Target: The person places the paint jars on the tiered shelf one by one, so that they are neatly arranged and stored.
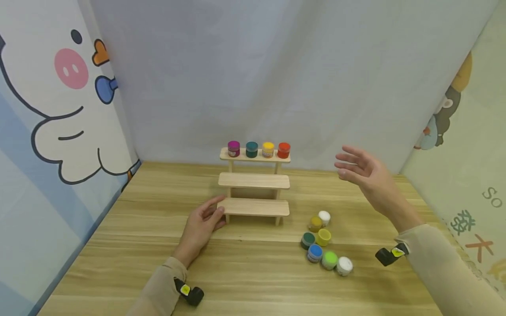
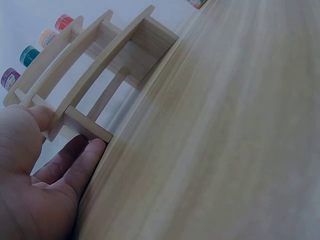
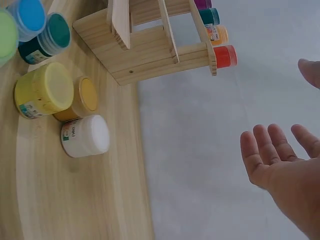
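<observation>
A three-tier wooden display stand (image 1: 254,207) stands on the table. My left hand (image 1: 200,226) holds the left end of its lowest tier. In the left wrist view, the thumb (image 2: 44,117) lies at the shelf's end and the fingers (image 2: 86,162) are against the leg near the tabletop. Along the top tier is a row of paint jars: purple (image 1: 233,149), teal (image 1: 251,149), orange-yellow (image 1: 268,149) and red (image 1: 283,150). The two lower tiers are bare. My right hand (image 1: 369,175) is raised to the right of the stand, fingers spread, holding nothing.
Right of the stand, several more paint jars cluster on the wooden table (image 1: 253,281), among them a dark green one (image 1: 308,240), a blue one (image 1: 315,253), a light green one (image 1: 330,260) and a white one (image 1: 345,266). A pale cloth backdrop (image 1: 253,79) hangs behind.
</observation>
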`<move>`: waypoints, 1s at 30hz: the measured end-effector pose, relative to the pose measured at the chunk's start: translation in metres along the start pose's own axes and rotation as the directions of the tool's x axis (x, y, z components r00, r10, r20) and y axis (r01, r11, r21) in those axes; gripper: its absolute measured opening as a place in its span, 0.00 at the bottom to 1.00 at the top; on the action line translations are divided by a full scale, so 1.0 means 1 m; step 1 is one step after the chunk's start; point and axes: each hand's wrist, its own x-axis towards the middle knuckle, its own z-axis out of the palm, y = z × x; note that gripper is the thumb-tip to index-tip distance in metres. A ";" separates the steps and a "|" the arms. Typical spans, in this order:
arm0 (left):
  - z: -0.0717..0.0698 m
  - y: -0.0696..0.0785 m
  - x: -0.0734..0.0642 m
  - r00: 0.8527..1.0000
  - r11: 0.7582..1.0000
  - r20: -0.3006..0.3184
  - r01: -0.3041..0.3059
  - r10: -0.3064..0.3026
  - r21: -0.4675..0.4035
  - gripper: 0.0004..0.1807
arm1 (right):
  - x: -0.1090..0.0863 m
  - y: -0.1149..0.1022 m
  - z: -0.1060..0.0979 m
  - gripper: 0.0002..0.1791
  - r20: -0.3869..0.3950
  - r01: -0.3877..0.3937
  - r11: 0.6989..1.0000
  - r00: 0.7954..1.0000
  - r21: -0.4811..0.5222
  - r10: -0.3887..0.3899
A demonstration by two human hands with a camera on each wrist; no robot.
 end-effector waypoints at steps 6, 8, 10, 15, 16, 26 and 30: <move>0.001 0.002 -0.001 1.000 1.000 -0.002 0.001 -0.001 0.000 0.25 | -0.020 0.016 -0.001 0.37 -0.001 -0.043 0.999 0.999 0.005 0.043; 0.001 0.003 -0.002 1.000 1.000 0.001 -0.007 0.007 -0.003 0.25 | -0.028 0.021 -0.001 0.37 -0.002 -0.056 0.998 0.998 -0.014 0.056; 0.001 0.003 -0.002 1.000 1.000 0.001 -0.010 0.010 -0.005 0.25 | -0.037 0.025 -0.001 0.36 -0.004 -0.060 0.998 0.998 -0.031 0.060; 0.001 0.003 -0.002 1.000 1.000 -0.006 -0.013 0.013 0.005 0.25 | -0.059 0.036 0.001 0.34 -0.006 -0.066 0.996 0.998 -0.062 0.065; 0.000 0.003 -0.002 1.000 1.000 -0.007 -0.012 0.012 0.008 0.25 | -0.063 0.039 0.002 0.34 -0.006 -0.070 0.995 0.998 -0.065 0.070; 0.000 0.004 -0.004 1.000 1.000 -0.005 0.000 0.000 0.009 0.25 | -0.097 0.057 0.013 0.29 0.018 -0.119 0.993 0.993 -0.023 0.119; 0.000 0.004 -0.003 1.000 1.000 -0.002 0.010 -0.010 0.004 0.25 | -0.108 0.063 0.018 0.29 0.023 -0.165 0.986 0.986 -0.020 0.165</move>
